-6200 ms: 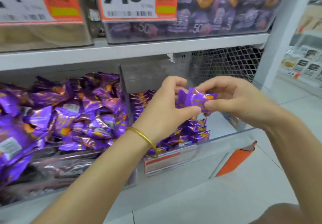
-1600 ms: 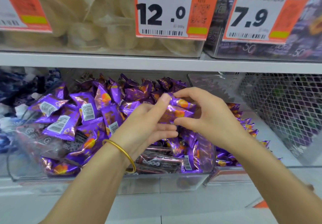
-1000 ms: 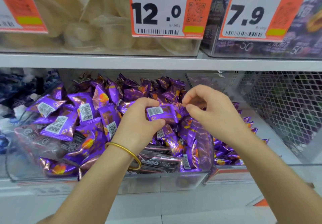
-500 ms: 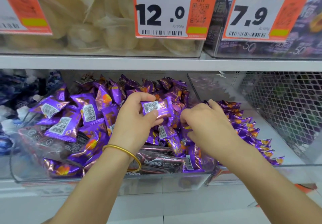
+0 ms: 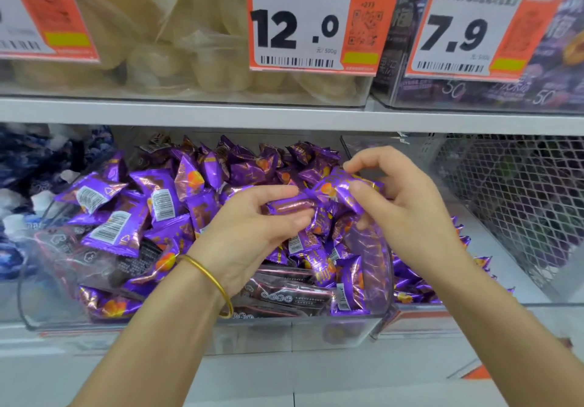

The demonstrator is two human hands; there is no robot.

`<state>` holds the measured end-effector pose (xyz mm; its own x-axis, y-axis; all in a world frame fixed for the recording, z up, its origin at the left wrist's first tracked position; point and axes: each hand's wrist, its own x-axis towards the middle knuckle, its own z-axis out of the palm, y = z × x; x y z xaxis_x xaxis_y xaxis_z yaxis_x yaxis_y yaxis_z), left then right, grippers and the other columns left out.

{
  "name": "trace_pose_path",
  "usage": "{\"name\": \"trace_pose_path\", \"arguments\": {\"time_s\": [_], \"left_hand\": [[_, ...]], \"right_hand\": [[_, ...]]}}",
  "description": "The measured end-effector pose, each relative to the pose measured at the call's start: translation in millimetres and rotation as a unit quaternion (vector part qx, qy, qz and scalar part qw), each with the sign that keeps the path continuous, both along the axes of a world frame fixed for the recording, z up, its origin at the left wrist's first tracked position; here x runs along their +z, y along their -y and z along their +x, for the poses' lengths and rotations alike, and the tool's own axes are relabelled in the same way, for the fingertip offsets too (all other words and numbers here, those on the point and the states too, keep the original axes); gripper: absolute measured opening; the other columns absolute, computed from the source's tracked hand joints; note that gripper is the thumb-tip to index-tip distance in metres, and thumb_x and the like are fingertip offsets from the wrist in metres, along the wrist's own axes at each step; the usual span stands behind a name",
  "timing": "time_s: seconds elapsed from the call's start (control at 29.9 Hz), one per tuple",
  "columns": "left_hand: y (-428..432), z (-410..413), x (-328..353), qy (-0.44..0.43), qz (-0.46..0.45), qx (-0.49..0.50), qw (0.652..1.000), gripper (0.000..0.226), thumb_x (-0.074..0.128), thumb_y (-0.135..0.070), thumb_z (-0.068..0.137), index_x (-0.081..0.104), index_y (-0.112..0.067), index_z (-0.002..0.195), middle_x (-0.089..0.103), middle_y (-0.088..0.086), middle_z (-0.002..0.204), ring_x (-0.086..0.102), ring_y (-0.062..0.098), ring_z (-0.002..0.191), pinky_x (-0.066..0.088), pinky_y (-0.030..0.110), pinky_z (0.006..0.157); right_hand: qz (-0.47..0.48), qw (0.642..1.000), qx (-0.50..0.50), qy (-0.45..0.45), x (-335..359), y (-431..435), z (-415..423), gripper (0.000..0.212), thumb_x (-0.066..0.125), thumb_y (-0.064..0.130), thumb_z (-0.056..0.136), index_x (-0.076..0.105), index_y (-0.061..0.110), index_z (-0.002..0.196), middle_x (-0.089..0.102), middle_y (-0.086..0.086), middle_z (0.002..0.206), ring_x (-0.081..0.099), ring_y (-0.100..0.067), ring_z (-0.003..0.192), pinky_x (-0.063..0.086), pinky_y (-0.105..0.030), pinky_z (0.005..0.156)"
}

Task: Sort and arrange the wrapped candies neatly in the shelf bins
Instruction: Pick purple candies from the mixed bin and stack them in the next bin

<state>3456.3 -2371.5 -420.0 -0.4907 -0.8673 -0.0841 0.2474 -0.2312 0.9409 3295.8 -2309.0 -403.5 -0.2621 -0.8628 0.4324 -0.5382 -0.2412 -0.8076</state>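
Note:
A clear plastic bin (image 5: 202, 334) on the lower shelf is heaped with purple wrapped candies (image 5: 151, 204). My left hand (image 5: 252, 229), with a gold bangle on the wrist, hovers over the heap and grips a purple candy (image 5: 292, 206) between thumb and fingers. My right hand (image 5: 407, 207) is just to its right and pinches another purple candy (image 5: 344, 190) with an orange spot. The two candies touch above the bin's right part. To the right, a second clear bin (image 5: 474, 308) holds a tidy row of the same purple candies (image 5: 410, 283), partly hidden by my right forearm.
A grey shelf board (image 5: 284, 115) runs just above the bins. On it stand a bin of pale jelly cups (image 5: 196, 68) and a bin of purple packs (image 5: 553, 80), with price tags 12.0 and 7.9. Dark blue candies (image 5: 28, 166) lie at far left. White mesh (image 5: 512, 198) closes the right side.
My right hand has risen from the heap with a purple candy pinched in it. My left hand still grips its candy and has brought it against the right hand's one.

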Motion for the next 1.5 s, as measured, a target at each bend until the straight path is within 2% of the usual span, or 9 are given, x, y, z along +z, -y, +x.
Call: {"name": "trace_pose_path", "arguments": {"time_s": [0.2, 0.43, 0.57, 0.7, 0.87, 1.07, 1.27, 1.4, 1.5], "left_hand": [[-2, 0, 2, 0.017, -0.055, 0.027, 0.998, 0.018, 0.049, 0.0, 0.092, 0.06, -0.005, 0.106, 0.063, 0.024, 0.099, 0.071, 0.018, 0.068, 0.058, 0.022, 0.064], [-1, -2, 1, 0.191, -0.148, 0.085, 0.967, 0.038, 0.049, -0.033, 0.094, 0.048, -0.014, 0.061, 0.038, 0.001, 0.04, 0.024, 0.006, 0.026, 0.019, 0.01, 0.031], [1, -3, -1, 0.209, -0.153, 0.092, 0.961, 0.045, 0.051, -0.046, 0.087, 0.041, -0.01, 0.061, 0.03, 0.0, 0.048, 0.023, 0.01, 0.038, 0.022, 0.021, 0.041], [-6, -5, 6, 0.032, -0.024, 0.015, 0.999, 0.039, 0.044, -0.034, 0.095, 0.065, -0.002, 0.09, 0.071, 0.015, 0.086, 0.071, 0.023, 0.076, 0.059, 0.031, 0.064], [-7, 1, 12, -0.01, -0.011, -0.047, 0.999, 0.055, 0.051, -0.048, 0.074, 0.065, -0.003, 0.103, 0.072, 0.017, 0.094, 0.071, 0.028, 0.082, 0.059, 0.028, 0.07], [-3, 3, 4, 0.001, -0.064, 0.013, 0.998, 0.03, 0.064, -0.01, 0.081, 0.061, 0.001, 0.109, 0.071, 0.016, 0.103, 0.069, 0.024, 0.091, 0.057, 0.026, 0.072], [1, 6, 2, -0.004, -0.071, 0.059, 0.996, 0.025, 0.063, -0.004, 0.083, 0.058, 0.002, 0.107, 0.071, 0.016, 0.1, 0.07, 0.02, 0.086, 0.058, 0.027, 0.071], [1, 5, 0, -0.007, -0.075, 0.057, 0.996, 0.034, 0.063, -0.003, 0.083, 0.053, 0.003, 0.115, 0.068, 0.019, 0.107, 0.069, 0.025, 0.093, 0.058, 0.029, 0.073], [0, 4, 0, -0.012, -0.088, 0.061, 0.994, 0.028, 0.062, 0.0, 0.083, 0.053, -0.002, 0.109, 0.068, 0.017, 0.106, 0.069, 0.026, 0.094, 0.058, 0.032, 0.075]], "right_hand": [[0.059, 0.987, 0.055, 0.136, 1, -3, 0, 0.026, 0.083, 0.03, 0.067, 0.07, 0.023, 0.088, 0.069, -0.02, 0.086, 0.067, -0.034, 0.072, 0.052, -0.049, 0.076], [-0.04, 0.969, 0.116, 0.215, 2, 0, 2, 0.036, 0.064, -0.002, 0.066, 0.058, 0.017, 0.096, 0.064, 0.003, 0.09, 0.064, -0.009, 0.078, 0.052, -0.019, 0.07], [-0.047, 0.976, 0.14, 0.159, 4, -4, 3, 0.04, 0.064, -0.004, 0.066, 0.06, 0.018, 0.099, 0.067, 0.002, 0.093, 0.064, -0.007, 0.083, 0.049, -0.016, 0.073], [-0.015, 0.982, 0.148, 0.117, 0, -3, 3, 0.039, 0.064, -0.001, 0.069, 0.062, 0.019, 0.103, 0.068, 0.003, 0.099, 0.065, -0.006, 0.087, 0.049, -0.016, 0.076], [0.0, 0.989, 0.13, 0.064, -4, 3, 5, 0.037, 0.065, 0.007, 0.071, 0.063, 0.025, 0.102, 0.065, 0.0, 0.105, 0.064, -0.013, 0.093, 0.053, -0.023, 0.076], [0.033, 0.992, 0.111, 0.054, -3, 11, 3, 0.042, 0.074, 0.018, 0.075, 0.059, 0.031, 0.112, 0.062, 0.003, 0.111, 0.062, -0.01, 0.097, 0.054, -0.025, 0.081], [0.116, 0.908, -0.033, -0.401, -3, 25, -1, 0.035, 0.064, 0.024, 0.083, 0.058, 0.023, 0.117, 0.063, 0.002, 0.116, 0.057, -0.021, 0.109, 0.043, -0.033, 0.091], [0.177, 0.812, -0.025, -0.556, -10, 34, 15, 0.039, 0.061, 0.038, 0.085, 0.046, 0.021, 0.117, 0.059, -0.002, 0.114, 0.054, -0.026, 0.111, 0.029, -0.038, 0.1], [0.168, 0.804, -0.03, -0.569, -14, 37, 14, 0.039, 0.062, 0.037, 0.084, 0.049, 0.025, 0.119, 0.056, 0.002, 0.116, 0.05, -0.025, 0.114, 0.024, -0.042, 0.106]]}}
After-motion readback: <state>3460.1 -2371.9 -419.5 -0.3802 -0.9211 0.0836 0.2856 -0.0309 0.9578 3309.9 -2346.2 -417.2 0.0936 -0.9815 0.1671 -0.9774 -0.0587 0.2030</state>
